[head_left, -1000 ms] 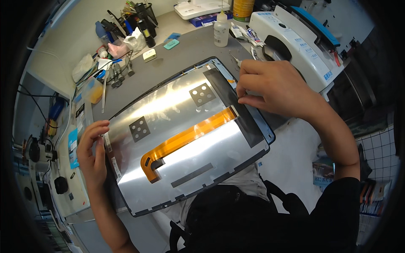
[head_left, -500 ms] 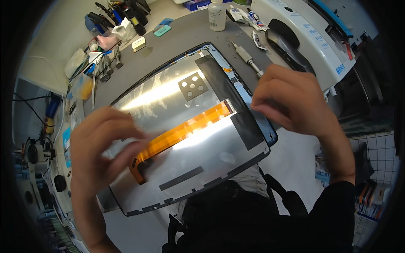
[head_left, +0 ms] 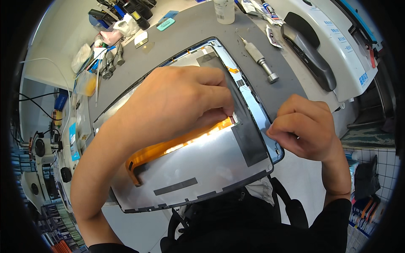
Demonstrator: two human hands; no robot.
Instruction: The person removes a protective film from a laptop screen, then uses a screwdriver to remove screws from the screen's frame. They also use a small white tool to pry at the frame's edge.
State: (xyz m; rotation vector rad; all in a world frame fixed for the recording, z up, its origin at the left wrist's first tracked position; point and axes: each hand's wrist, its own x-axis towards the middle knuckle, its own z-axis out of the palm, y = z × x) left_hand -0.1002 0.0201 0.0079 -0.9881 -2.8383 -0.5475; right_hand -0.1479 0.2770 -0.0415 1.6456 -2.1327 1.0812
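A silver-backed display panel (head_left: 198, 160) with black tape patches lies over a tablet frame with a pale blue edge (head_left: 259, 114). An orange ribbon cable (head_left: 168, 149) runs across it to a connector on the right. My left hand (head_left: 181, 97) arches over the panel, fingertips pressed together at that connector end; what they grip is hidden. My right hand (head_left: 301, 126) is closed beside the frame's right edge, thumb and finger pinched at it; I cannot make out what they hold. Above it, a metal precision screwdriver (head_left: 259, 57) lies on the grey mat (head_left: 194, 25).
Small tubes (head_left: 273, 36) and a bottle (head_left: 224, 10) stand or lie at the back. A white machine (head_left: 346, 50) with a dark handle is at the right. Pens, tools and boxes (head_left: 107, 63) crowd the left side. A microscope (head_left: 38, 147) is at far left.
My left hand has moved from the panel's left edge across to the connector. My right hand has shifted down and right along the frame, uncovering the screwdriver. The view has shifted slightly.
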